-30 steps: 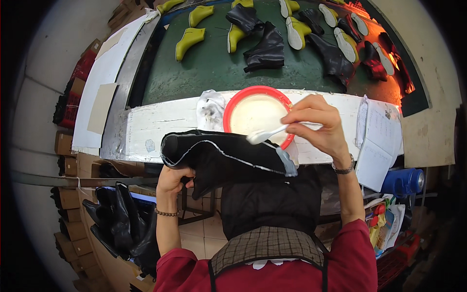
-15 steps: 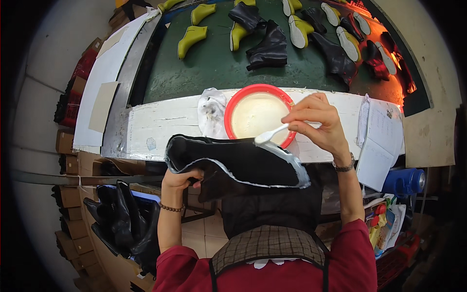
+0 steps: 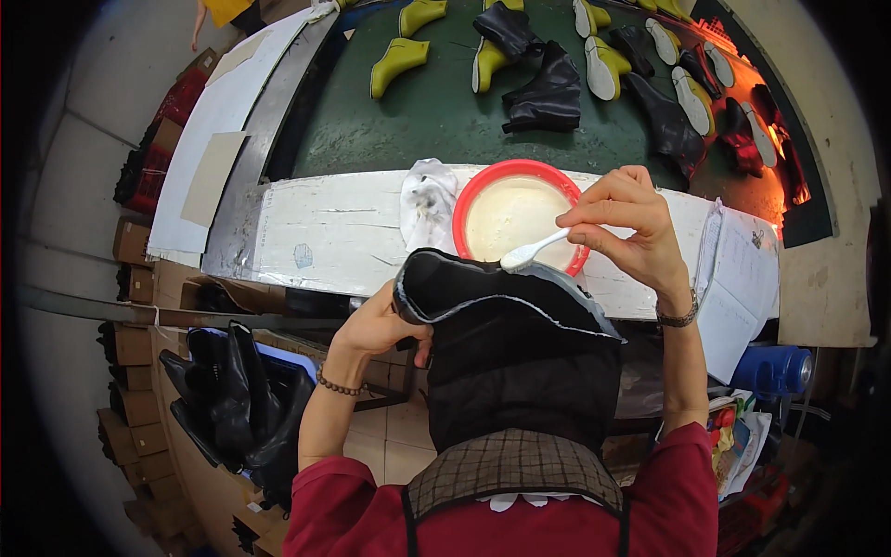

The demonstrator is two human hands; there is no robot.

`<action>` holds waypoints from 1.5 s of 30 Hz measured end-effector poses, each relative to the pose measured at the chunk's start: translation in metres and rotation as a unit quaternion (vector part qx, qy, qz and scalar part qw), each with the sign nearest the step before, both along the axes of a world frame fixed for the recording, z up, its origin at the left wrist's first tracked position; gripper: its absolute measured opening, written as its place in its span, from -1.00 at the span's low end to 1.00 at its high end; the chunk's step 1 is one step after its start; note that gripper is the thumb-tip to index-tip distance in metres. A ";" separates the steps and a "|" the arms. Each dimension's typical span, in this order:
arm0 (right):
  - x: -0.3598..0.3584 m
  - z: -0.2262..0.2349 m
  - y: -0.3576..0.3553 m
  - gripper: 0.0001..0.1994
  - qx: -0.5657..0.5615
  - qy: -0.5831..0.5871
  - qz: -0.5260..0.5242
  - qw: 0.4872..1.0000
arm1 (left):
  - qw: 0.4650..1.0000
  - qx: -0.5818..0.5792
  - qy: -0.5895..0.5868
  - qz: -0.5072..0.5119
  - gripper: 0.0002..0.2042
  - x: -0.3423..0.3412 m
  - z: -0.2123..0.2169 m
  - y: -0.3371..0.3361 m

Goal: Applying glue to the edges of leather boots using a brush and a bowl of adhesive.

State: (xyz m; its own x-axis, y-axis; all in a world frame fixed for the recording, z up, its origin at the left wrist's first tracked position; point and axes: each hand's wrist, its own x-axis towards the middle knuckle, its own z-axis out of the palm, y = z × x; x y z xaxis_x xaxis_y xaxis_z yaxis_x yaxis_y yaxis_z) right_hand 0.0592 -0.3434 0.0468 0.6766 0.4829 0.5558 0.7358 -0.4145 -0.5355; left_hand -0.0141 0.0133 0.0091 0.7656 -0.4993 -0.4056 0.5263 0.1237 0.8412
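My left hand [image 3: 379,323] grips a black boot upper [image 3: 455,283] by its left end. The upper's opening faces up, and a whitish wet-looking band runs along its edge. In my right hand [image 3: 624,223], fingertips pinch a white brush [image 3: 531,252] shaped like a toothbrush. The brush head rests against the upper's far edge; its bristles are hidden. Just beyond it, a red-rimmed bowl [image 3: 506,168] of creamy white liquid stands on the white bench [image 3: 343,223]. A crumpled white cloth [image 3: 429,200] lies left of the bowl.
Past the bench, a green surface [image 3: 390,125] carries yellow boot forms [image 3: 397,65] and black boot uppers [image 3: 548,93], with an orange glow at right. Open papers [image 3: 738,269] and a blue jug [image 3: 772,369] are at right. Black boots [image 3: 237,390] fill a crate at lower left.
My left hand and the boot upper have moved right, and the upper has turned. The brush head now touches nearer the upper's left end. The whole view has shifted slightly.
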 end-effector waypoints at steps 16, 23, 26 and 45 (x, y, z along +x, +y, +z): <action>0.015 0.012 0.042 -0.82 0.013 -0.033 0.065 0.997 | 0.995 0.033 0.037 -0.081 -0.58 -0.005 0.000 -0.015; 0.004 -0.020 0.007 -0.83 0.093 0.032 0.032 0.995 | 0.993 -0.071 -0.028 0.091 -0.60 -0.023 -0.027 0.032; -0.002 -0.036 -0.003 -0.84 0.113 0.057 -0.009 0.992 | 0.982 -0.073 -0.090 0.149 -0.55 -0.025 -0.046 0.053; -0.002 -0.172 -0.044 -0.74 0.146 0.110 -0.304 0.935 | 0.895 -0.228 0.036 0.383 -0.95 0.099 -0.050 0.067</action>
State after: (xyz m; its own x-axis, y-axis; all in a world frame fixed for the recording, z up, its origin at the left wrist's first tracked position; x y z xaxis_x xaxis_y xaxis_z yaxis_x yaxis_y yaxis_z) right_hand 0.0572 -0.3870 -0.1254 0.8905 -0.1792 0.4183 0.2694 -0.5334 -0.8018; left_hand 0.0849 0.0806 -0.0412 0.9343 0.0343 -0.3548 0.1911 0.7920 0.5798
